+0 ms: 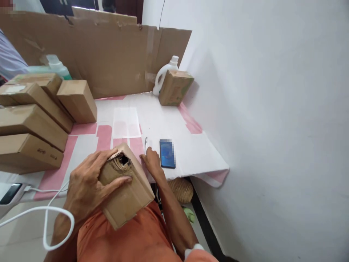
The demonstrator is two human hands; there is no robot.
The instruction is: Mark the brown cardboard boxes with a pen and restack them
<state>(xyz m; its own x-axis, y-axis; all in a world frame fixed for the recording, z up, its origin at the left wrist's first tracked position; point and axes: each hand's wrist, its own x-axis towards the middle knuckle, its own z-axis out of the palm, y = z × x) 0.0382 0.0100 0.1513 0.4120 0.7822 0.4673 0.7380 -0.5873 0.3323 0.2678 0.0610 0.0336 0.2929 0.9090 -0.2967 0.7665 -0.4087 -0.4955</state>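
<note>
My left hand (89,185) grips a small brown cardboard box (128,203), tilted above the table's front edge. A ragged, dark-edged hole shows in the box near one corner, just beyond my thumb. At the table's front, my right hand (152,162) has its fingers closed round the lower end of a slim silver pen (146,141), whose tip is hidden. A dark smartphone (167,154) with a lit blue screen lies flat to the right of that hand.
Several cardboard boxes (29,118) stand at the left, with a green-liquid bottle (58,67) behind. Another box (176,89) leans by a white jug (162,74). A cardboard panel (109,54) closes the back; a white wall (267,127) rises right. A white cable (58,208) loops near my left arm.
</note>
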